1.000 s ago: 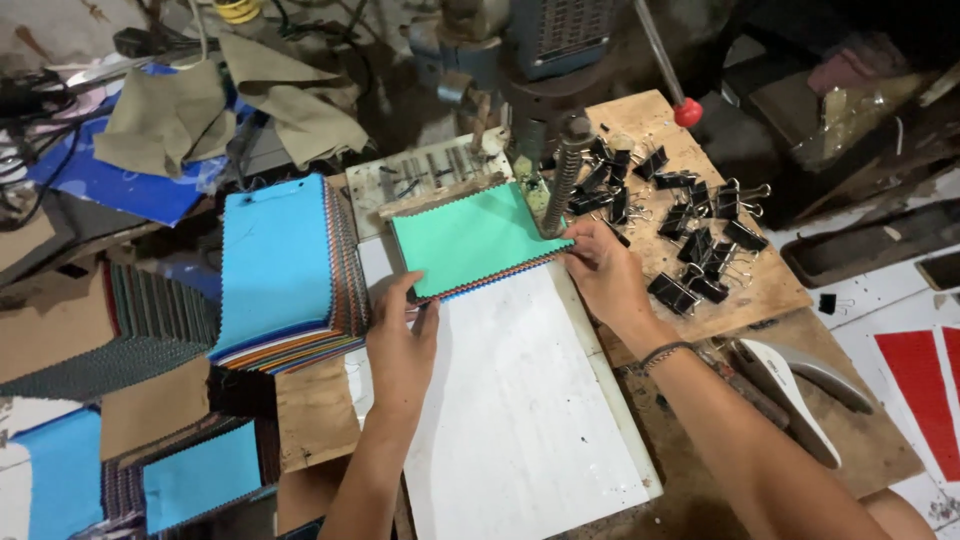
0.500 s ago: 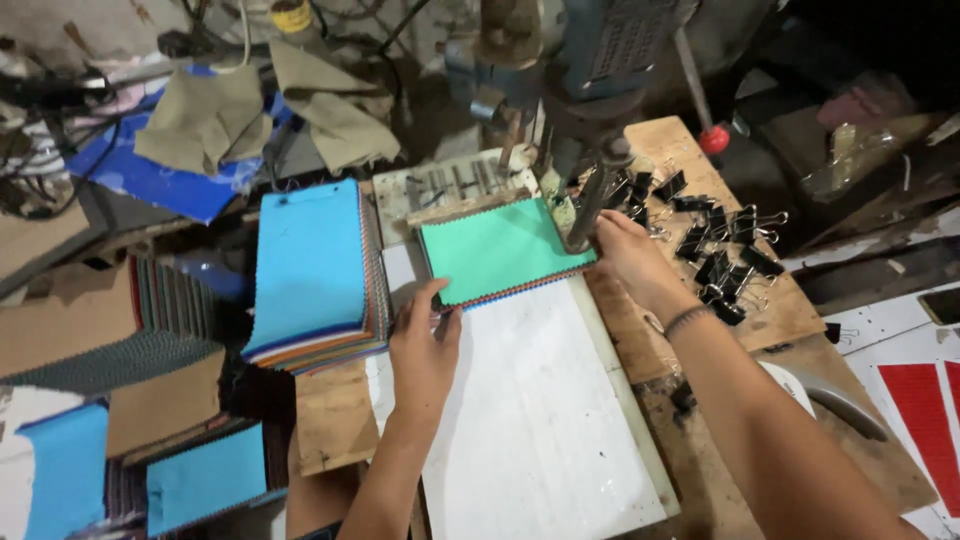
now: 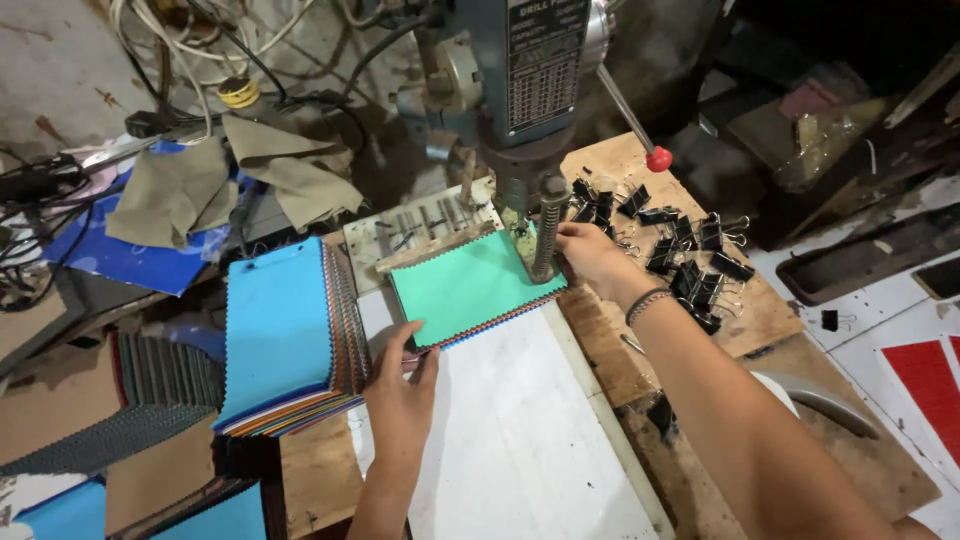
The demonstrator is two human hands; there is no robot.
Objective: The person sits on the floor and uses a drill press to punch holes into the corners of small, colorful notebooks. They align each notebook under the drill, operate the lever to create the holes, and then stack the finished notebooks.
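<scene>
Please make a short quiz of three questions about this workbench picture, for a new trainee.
1. True or false: the green swatch stack lies under the drill press.
2. Which hand touches the stack's near left corner? A) left hand B) right hand
3. What black items lie on the board right of the press?

Key:
1. True.
2. A; the right hand holds the far right corner, by the spindle.
3. Binder clips.

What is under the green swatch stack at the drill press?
The green swatch stack lies on the white board, with its far edge by the wooden strip. Whatever lies beneath its middle is covered.
</scene>
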